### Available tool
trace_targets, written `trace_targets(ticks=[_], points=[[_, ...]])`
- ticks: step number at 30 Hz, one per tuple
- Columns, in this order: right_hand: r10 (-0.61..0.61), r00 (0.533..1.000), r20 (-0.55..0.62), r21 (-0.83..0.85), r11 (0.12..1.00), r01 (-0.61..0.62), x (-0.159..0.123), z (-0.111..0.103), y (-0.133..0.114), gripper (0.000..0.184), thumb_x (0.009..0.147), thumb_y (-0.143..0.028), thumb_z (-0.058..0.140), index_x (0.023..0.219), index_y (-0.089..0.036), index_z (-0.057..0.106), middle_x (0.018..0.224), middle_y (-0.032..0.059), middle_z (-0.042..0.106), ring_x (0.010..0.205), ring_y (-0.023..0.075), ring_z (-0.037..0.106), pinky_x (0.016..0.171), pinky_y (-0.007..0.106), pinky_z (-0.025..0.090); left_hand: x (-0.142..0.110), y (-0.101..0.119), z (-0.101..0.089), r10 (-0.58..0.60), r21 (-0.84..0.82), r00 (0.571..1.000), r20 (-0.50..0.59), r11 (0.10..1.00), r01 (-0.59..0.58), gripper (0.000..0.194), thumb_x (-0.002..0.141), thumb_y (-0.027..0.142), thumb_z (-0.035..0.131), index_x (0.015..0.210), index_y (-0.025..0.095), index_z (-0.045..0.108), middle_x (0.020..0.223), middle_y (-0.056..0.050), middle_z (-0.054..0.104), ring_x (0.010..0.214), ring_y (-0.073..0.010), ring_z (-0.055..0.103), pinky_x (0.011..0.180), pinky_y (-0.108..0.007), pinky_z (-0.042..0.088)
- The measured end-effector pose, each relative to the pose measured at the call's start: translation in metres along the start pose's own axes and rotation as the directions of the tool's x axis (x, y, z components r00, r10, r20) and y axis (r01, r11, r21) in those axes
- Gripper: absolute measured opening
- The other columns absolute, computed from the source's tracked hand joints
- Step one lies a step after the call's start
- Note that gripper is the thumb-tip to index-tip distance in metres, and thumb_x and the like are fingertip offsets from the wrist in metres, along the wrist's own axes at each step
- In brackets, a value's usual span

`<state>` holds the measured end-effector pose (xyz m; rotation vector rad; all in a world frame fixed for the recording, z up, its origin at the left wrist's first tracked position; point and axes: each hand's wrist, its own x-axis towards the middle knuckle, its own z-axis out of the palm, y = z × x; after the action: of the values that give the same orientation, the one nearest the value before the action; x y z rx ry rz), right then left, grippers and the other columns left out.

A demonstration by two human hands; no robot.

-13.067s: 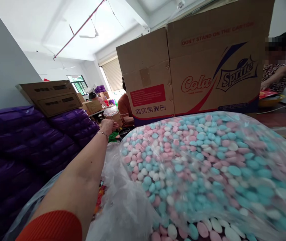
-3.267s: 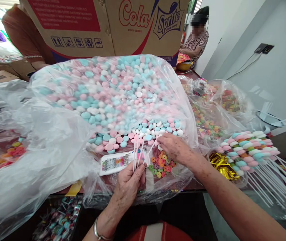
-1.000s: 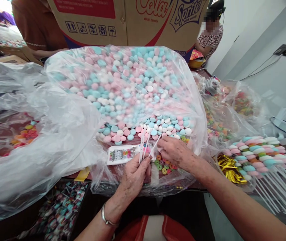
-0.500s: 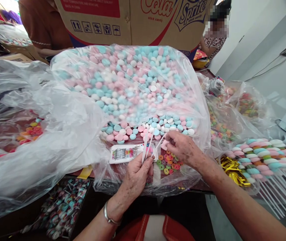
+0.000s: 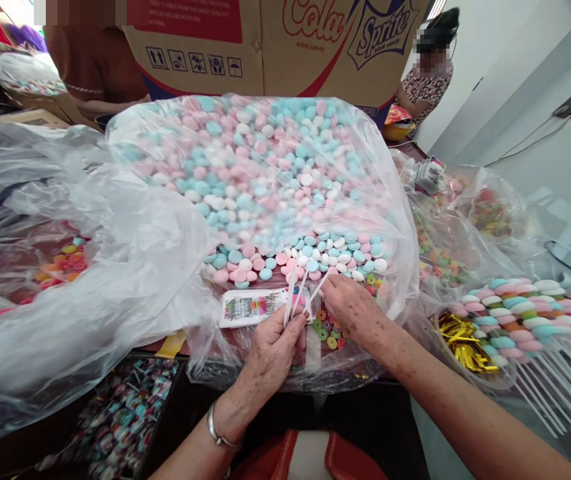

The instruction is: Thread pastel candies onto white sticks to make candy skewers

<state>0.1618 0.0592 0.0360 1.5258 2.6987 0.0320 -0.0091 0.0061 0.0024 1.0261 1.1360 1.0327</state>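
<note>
My left hand [image 5: 276, 343] is closed around several thin white sticks [image 5: 291, 297], which fan out upward from its fingers. My right hand [image 5: 353, 308] is pinched at the upper end of the rightmost stick, with a pink marshmallow [image 5: 333, 271] showing at its fingertips. Part of that marshmallow is hidden by the fingers. Just beneath the right hand lie small gummy rings [image 5: 331, 333] in several colours. Behind the sticks is a flat white printed packet [image 5: 248, 307]. Loose pink, blue and white marshmallows [image 5: 265, 263] spill from a large clear plastic bag [image 5: 400, 200].
Finished candy skewers [image 5: 520, 313] lie at the right, beside a tub of gold ties [image 5: 465, 347]. Bags of gummies [image 5: 490, 200] sit behind them. Wrapped candies [image 5: 125, 407] fill a box below left. A big carton [image 5: 265, 53] stands behind; two people are beyond.
My right hand has moved left and slightly down, bringing its fingertips to the end of the rightmost stick. My left hand stays nearly still with the sticks.
</note>
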Motion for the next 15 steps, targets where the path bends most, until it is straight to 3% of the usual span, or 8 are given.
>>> trace_targets(ticks=[6,10,13,15], points=[[0.004,0.999,0.046,0.049,0.999,-0.007,0.005,-0.004,0.003,0.023,0.085,-0.002,0.045,0.098,-0.014,0.059,0.101,0.0130,0.061,0.098,0.0260,0.055,0.086,0.036,0.045,0.002,0.004,-0.001,-0.007,-0.003,0.998,0.060,1.000,0.008,0.028,0.089,0.038,0.054,0.071,0.016,0.054,0.055,0.005,0.049,0.038,-0.0048,0.032,0.038,-0.020,0.019],[0.026,0.999,0.031,0.167,0.986,-0.030,0.007,-0.004,0.006,0.024,0.083,-0.001,0.046,0.096,-0.014,0.061,0.103,0.0133,0.062,0.099,0.0242,0.056,0.085,0.034,0.045,0.002,-0.003,-0.003,0.001,0.012,0.998,0.058,1.000,-0.001,0.022,0.091,0.037,0.053,0.084,0.017,0.060,0.060,0.005,0.054,0.040,-0.0049,0.029,0.039,-0.020,0.020],[0.201,0.979,-0.030,0.419,0.892,-0.170,0.010,0.001,0.016,0.018,0.085,-0.009,0.047,0.090,-0.015,0.064,0.093,0.0092,0.065,0.089,0.0207,0.059,0.082,0.032,0.045,0.002,-0.005,-0.003,0.025,0.034,0.999,0.038,0.999,-0.027,0.019,0.092,0.036,0.052,0.097,0.019,0.060,0.061,0.006,0.054,0.042,-0.0063,0.030,0.042,-0.020,0.024],[0.349,0.936,-0.048,0.664,0.711,-0.232,0.012,0.003,0.025,0.014,0.087,-0.020,0.051,0.089,-0.016,0.064,0.084,0.0055,0.066,0.080,0.0181,0.061,0.075,0.030,0.047,0.001,-0.004,-0.003,0.052,0.078,0.998,0.034,0.995,-0.054,0.020,0.092,0.036,0.051,0.099,0.020,0.060,0.061,0.006,0.055,0.044,-0.0078,0.034,0.045,-0.020,0.027]])
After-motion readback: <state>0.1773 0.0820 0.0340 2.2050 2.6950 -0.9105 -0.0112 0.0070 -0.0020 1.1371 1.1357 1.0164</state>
